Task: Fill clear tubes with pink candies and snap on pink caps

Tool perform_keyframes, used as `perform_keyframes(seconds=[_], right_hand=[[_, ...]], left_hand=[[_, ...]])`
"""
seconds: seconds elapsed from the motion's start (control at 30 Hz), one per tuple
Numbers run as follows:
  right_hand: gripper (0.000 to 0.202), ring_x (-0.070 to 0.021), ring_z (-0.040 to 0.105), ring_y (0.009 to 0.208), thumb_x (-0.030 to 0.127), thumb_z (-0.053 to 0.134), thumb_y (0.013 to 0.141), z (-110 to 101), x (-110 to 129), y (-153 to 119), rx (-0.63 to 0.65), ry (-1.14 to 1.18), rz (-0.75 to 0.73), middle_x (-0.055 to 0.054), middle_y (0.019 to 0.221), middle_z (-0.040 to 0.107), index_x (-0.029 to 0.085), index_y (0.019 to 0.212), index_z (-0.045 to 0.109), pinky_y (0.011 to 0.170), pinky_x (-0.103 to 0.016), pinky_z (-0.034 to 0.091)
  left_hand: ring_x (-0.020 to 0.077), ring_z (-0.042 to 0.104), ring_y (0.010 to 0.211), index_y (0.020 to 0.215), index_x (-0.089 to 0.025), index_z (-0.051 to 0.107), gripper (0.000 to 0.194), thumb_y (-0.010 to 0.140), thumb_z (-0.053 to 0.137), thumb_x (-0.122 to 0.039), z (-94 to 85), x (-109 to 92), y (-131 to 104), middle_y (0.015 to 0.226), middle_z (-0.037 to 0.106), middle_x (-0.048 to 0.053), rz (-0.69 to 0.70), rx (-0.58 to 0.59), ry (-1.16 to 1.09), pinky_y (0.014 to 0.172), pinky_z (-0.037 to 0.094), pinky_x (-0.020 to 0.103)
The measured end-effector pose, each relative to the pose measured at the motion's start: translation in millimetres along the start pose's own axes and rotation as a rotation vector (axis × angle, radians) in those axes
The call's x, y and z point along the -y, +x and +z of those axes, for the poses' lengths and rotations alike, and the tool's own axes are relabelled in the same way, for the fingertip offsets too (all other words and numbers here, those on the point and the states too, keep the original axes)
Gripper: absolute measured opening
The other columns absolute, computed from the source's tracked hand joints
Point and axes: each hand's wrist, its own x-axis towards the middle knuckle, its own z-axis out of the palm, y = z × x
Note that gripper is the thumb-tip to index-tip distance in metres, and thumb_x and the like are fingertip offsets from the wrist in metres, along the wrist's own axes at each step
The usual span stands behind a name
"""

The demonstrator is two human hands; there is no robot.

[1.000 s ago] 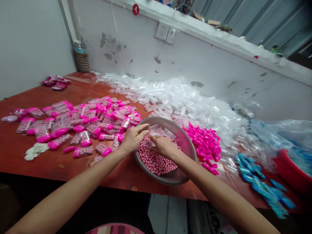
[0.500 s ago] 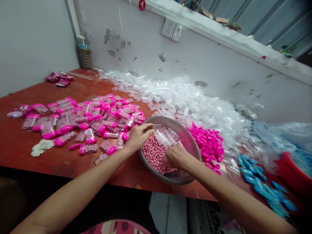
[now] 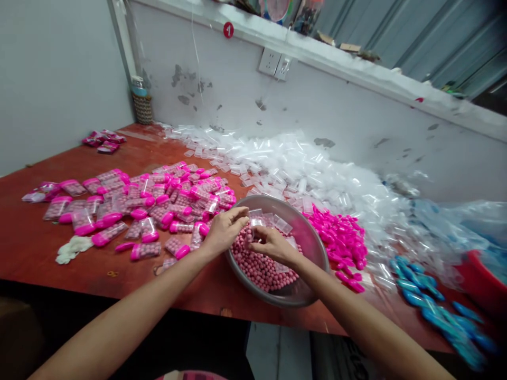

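A grey metal bowl (image 3: 317,287) holds many small pink balls (image 3: 261,274) and several clear plastic cases (image 3: 282,225). Over its left rim, my left hand (image 3: 226,228) has thumb and fingers bent round a small clear case (image 3: 255,215). My right hand (image 3: 274,244) is just right of it above the balls, thumb and forefinger curled close to that case; what it holds, if anything, is too small to make out. Left of the bowl lie pink-capped cases filled with balls (image 3: 148,203). Pink caps (image 3: 340,237) are heaped to its right.
A large pile of clear cases (image 3: 309,163) runs along the wall. Blue caps (image 3: 420,285) and a red container (image 3: 481,279) are at the right. A white cloth (image 3: 73,249), pink packets (image 3: 103,141) and a bottle in a woven holder (image 3: 141,103) are at the left.
My right hand has come up out of the balls and moved left towards my left hand. Some clear cases in the bowl have shifted. The camera view has tilted up slightly.
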Motion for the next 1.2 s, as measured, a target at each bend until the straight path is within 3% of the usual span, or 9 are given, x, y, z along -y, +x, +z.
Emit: perform_keyframes(seconds=[0.1, 0.2, 0.4, 0.53, 0.6, 0.7, 0.83, 1.0, 1.2], right_hand=[[0.028, -0.0125, 0.054, 0.079, 0.027, 0.057, 0.072, -10.6, 3.3, -13.9, -0.065, 0.456, -0.006, -0.001, 0.086, 0.057, 0.017, 0.097, 0.052, 0.073, -0.027, 0.043], [0.034, -0.0135, 0.056, 0.08, 0.026, 0.059, 0.072, -16.0, 4.9, -25.0, -0.099, 0.619, 0.01, -0.002, 0.089, 0.059, 0.019, 0.104, 0.052, 0.075, -0.029, 0.045], [0.029, -0.0131, 0.058, 0.068, 0.028, 0.052, 0.077, -22.5, 0.5, -44.7, -0.166, 0.49, 0.062, -0.001, 0.076, 0.06, 0.019, 0.104, 0.053, 0.068, -0.031, 0.049], [0.054, -0.0122, 0.057, 0.077, 0.025, 0.06, 0.071, -34.6, 1.0, -55.8, -0.256, 0.39, -0.018, -0.004, 0.1, 0.055, 0.025, 0.12, 0.037, 0.07, -0.028, 0.048], [0.049, -0.0121, 0.056, 0.08, 0.025, 0.061, 0.07, -40.7, 2.0, -58.4, -0.21, 0.319, -0.053, -0.005, 0.103, 0.053, 0.024, 0.115, 0.042, 0.07, -0.026, 0.047], [0.03, -0.0117, 0.055, 0.074, 0.028, 0.06, 0.071, -45.1, 2.0, -58.6, -0.188, 0.215, -0.039, -0.003, 0.086, 0.057, 0.018, 0.099, 0.054, 0.065, -0.024, 0.046], [0.022, -0.0104, 0.055, 0.061, 0.031, 0.062, 0.069, -41.4, -2.4, -57.5, -0.211, 0.279, 0.011, 0.002, 0.066, 0.055, 0.016, 0.083, 0.054, 0.058, -0.023, 0.046], [0.022, -0.0094, 0.054, 0.053, 0.033, 0.059, 0.071, -31.1, -7.0, -59.6, -0.262, 0.401, 0.008, 0.002, 0.059, 0.054, 0.016, 0.083, 0.052, 0.051, -0.022, 0.045], [0.019, -0.0083, 0.054, 0.051, 0.031, 0.059, 0.071, -28.3, -2.5, -62.8, -0.261, 0.324, -0.031, 0.003, 0.058, 0.054, 0.016, 0.083, 0.053, 0.049, -0.019, 0.044]], left_hand=[[0.0194, 0.054, 0.1, 0.112, -0.017, 0.054, 0.038, 0.076, 0.049, -0.03, 0.8, -9.7, -1.6, 0.111, 0.059, 0.006, 0.012, 0.167, 0.032, 0.088, 0.04, 0.031], [0.0199, 0.057, 0.094, 0.108, -0.019, 0.057, 0.036, 0.073, 0.052, -0.027, 8.9, -17.8, -4.0, 0.104, 0.063, 0.003, 0.028, 0.316, 0.041, 0.083, 0.042, 0.029], [0.0149, 0.058, 0.068, 0.088, -0.012, 0.065, 0.023, 0.068, 0.056, -0.023, 31.5, -19.2, -4.4, 0.078, 0.065, 0.003, -0.089, 0.329, -0.116, 0.06, 0.043, 0.022], [0.01, 0.051, 0.053, 0.079, -0.009, 0.065, 0.022, 0.065, 0.06, -0.025, 36.9, -23.6, -3.4, 0.062, 0.059, 0.002, -0.249, 0.402, -0.277, 0.051, 0.039, 0.02], [0.0094, 0.05, 0.053, 0.077, -0.008, 0.065, 0.023, 0.062, 0.063, -0.026, 37.2, -26.3, -3.1, 0.06, 0.058, 0.001, -0.305, 0.452, -0.337, 0.051, 0.038, 0.021], [0.0096, 0.051, 0.056, 0.081, -0.007, 0.065, 0.029, 0.06, 0.066, -0.026, 36.1, -28.1, -3.2, 0.061, 0.059, 0.002, -0.367, 0.478, -0.385, 0.054, 0.039, 0.021], [0.01, 0.052, 0.056, 0.084, -0.007, 0.065, 0.032, 0.059, 0.067, -0.027, 34.6, -25.9, -3.9, 0.063, 0.06, 0.003, -0.384, 0.466, -0.38, 0.056, 0.041, 0.023], [0.0113, 0.053, 0.059, 0.083, -0.008, 0.064, 0.029, 0.062, 0.065, -0.027, 34.9, -22.5, -3.9, 0.066, 0.06, 0.003, -0.37, 0.478, -0.327, 0.058, 0.042, 0.025], [0.0112, 0.054, 0.06, 0.085, -0.01, 0.065, 0.026, 0.064, 0.063, -0.026, 34.8, -22.4, -3.8, 0.066, 0.06, 0.002, -0.345, 0.511, -0.292, 0.06, 0.043, 0.024]])
